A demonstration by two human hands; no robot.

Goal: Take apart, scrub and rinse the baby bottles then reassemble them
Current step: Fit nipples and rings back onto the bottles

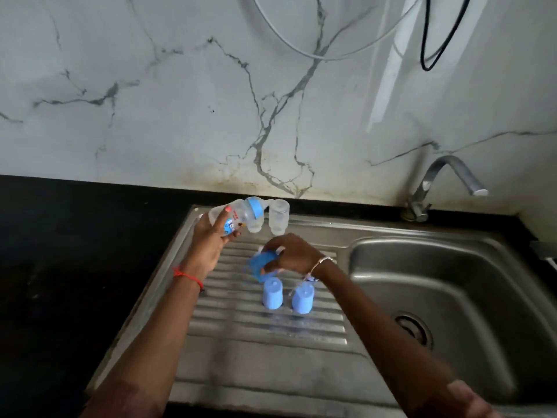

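Note:
My left hand (211,236) grips a clear baby bottle (238,214) with a blue collar, tilted on its side above the back of the draining board (271,357). My right hand (294,253) holds a blurred blue piece (260,263), a cap or collar, just above the board's ribs. Two blue caps (272,294) (303,297) stand upside down side by side on the ribs below my right hand. Behind the held bottle, two clear bottle bodies (278,217) (254,226) stand at the back of the board; one is partly hidden by the bottle.
The steel sink basin (452,297) with its drain (413,327) lies to the right. A curved tap (446,185) stands at the back right. A black counter (60,251) lies left of the board. A marble wall with hanging cables rises behind.

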